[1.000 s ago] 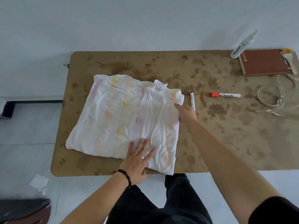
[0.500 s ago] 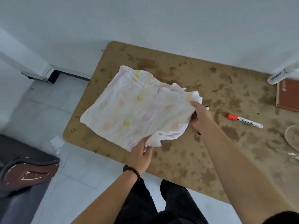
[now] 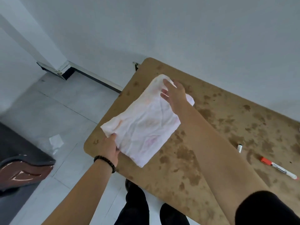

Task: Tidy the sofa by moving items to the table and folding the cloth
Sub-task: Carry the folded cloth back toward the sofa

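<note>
A white cloth (image 3: 142, 127) with faint pink and yellow spots lies folded into a narrow rectangle on the left end of the stained brown table (image 3: 194, 168). My left hand (image 3: 111, 148), with a black bead bracelet on the wrist, pinches the cloth's near left corner. At the far end my right hand (image 3: 174, 93) rests on top of the cloth, fingers spread; whether it grips an edge I cannot tell.
An orange-capped marker (image 3: 278, 168) and a white pen end (image 3: 239, 147) lie on the table at the right. A dark sofa edge (image 3: 21, 169) shows at lower left. A scrap of paper (image 3: 56, 140) lies on the grey floor.
The cloth was lifted by its right edge and folded over to the left, so it is now half as wide. My right hand moved to its far end, and the view swung left.
</note>
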`<state>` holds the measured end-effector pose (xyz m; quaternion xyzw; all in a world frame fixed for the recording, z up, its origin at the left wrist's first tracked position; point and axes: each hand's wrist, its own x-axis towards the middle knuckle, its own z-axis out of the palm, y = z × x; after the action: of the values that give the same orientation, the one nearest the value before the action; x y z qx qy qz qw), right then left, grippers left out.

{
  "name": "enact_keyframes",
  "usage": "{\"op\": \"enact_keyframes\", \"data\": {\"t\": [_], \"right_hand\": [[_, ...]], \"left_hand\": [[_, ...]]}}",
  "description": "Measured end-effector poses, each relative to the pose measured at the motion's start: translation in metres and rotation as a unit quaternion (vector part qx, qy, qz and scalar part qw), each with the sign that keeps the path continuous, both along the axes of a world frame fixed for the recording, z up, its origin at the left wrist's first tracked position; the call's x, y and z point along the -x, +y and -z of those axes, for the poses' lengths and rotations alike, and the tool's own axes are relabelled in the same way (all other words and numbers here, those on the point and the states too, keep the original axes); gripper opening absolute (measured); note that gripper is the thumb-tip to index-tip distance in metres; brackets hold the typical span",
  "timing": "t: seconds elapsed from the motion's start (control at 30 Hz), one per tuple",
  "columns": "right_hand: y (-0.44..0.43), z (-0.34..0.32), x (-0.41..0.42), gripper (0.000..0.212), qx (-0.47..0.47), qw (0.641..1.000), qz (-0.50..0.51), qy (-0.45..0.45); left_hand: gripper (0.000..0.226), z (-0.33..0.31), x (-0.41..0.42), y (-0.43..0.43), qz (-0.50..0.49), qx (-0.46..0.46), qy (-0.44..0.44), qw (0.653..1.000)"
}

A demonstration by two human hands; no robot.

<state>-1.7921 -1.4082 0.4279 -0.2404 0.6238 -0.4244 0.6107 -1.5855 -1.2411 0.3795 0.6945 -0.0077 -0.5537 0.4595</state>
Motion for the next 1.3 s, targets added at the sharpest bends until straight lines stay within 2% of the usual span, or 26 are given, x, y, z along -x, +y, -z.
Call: {"op": "enact_keyframes", "data": {"t": [0.07,0.1,0.13,0.17,0.23,0.27,0.33,0.4,0.47,0.53,0.57,0.6,0.67,0.73,0.9,1.0,1.1,1.2,1.3], "right_hand": [[0.002,0.021,-0.02,0.073,-0.035,0.998,-0.013,0.05],[0.01,0.031,-0.023,0.069,-0.042,0.995,-0.009,0.091],[0.022,0.038,-0.024,0.063,-0.039,0.989,0.003,0.14],[0.037,0.045,-0.022,0.057,-0.034,0.98,0.023,0.193],[0.065,0.061,-0.015,0.054,-0.034,0.96,0.074,0.268],[0.078,0.068,-0.012,0.057,-0.046,0.954,0.1,0.28],[0.095,0.077,-0.01,0.066,-0.086,0.943,0.14,0.29],[0.104,0.088,-0.008,0.075,-0.132,0.946,0.16,0.25],[0.111,0.097,-0.008,0.073,-0.164,0.963,0.154,0.15],[0.118,0.105,-0.008,0.074,-0.188,0.972,0.128,0.063],[0.119,0.108,-0.008,0.076,-0.193,0.973,0.118,0.036],[0.119,0.109,-0.007,0.073,-0.19,0.975,0.117,0.011],[0.117,0.103,-0.005,0.056,-0.176,0.975,0.128,-0.039],[0.117,0.088,-0.001,0.045,-0.157,0.977,0.12,-0.077],[0.12,0.035,0.002,0.039,-0.088,0.995,0.011,-0.048],[0.125,-0.005,-0.013,0.042,-0.049,0.995,-0.09,-0.013],[0.13,-0.03,-0.035,0.05,-0.001,0.985,-0.173,0.019],[0.146,-0.056,-0.066,0.048,0.066,0.964,-0.253,0.041],[0.171,-0.077,-0.106,0.047,0.132,0.93,-0.34,0.05]], "left_hand": [[0.038,0.02,-0.023,-0.008,-0.037,-0.094,-0.036,0.994],[0.041,0.027,-0.031,-0.009,-0.03,-0.129,-0.081,0.988],[0.043,0.031,-0.038,-0.008,0.013,-0.145,-0.166,0.975],[0.043,0.027,-0.041,-0.008,0.094,-0.143,-0.276,0.946],[0.053,0.017,-0.043,-0.013,0.277,-0.106,-0.446,0.844],[0.06,0.017,-0.043,-0.02,0.339,-0.086,-0.466,0.813],[0.069,0.02,-0.039,-0.045,0.41,-0.035,-0.452,0.791],[0.072,0.027,-0.029,-0.078,0.464,0.013,-0.437,0.77],[0.077,0.034,-0.017,-0.111,0.5,0.022,-0.357,0.789],[0.094,0.036,-0.008,-0.138,0.529,-0.022,-0.229,0.817],[0.102,0.035,-0.006,-0.147,0.547,-0.043,-0.18,0.817],[0.1,0.035,-0.004,-0.153,0.563,-0.051,-0.145,0.812],[0.072,0.037,-0.001,-0.155,0.572,-0.043,-0.091,0.814],[0.051,0.035,-0.001,-0.145,0.538,-0.031,-0.038,0.842],[0.046,0.001,-0.024,-0.092,0.378,0.028,0.077,0.922],[0.043,-0.038,-0.042,-0.047,0.272,0.063,0.052,0.959],[0.033,-0.069,-0.06,-0.001,0.192,0.107,0.002,0.976],[0.025,-0.101,-0.079,0.061,0.088,0.169,-0.061,0.98],[0.026,-0.13,-0.099,0.124,0.0,0.192,-0.146,0.971]]}}
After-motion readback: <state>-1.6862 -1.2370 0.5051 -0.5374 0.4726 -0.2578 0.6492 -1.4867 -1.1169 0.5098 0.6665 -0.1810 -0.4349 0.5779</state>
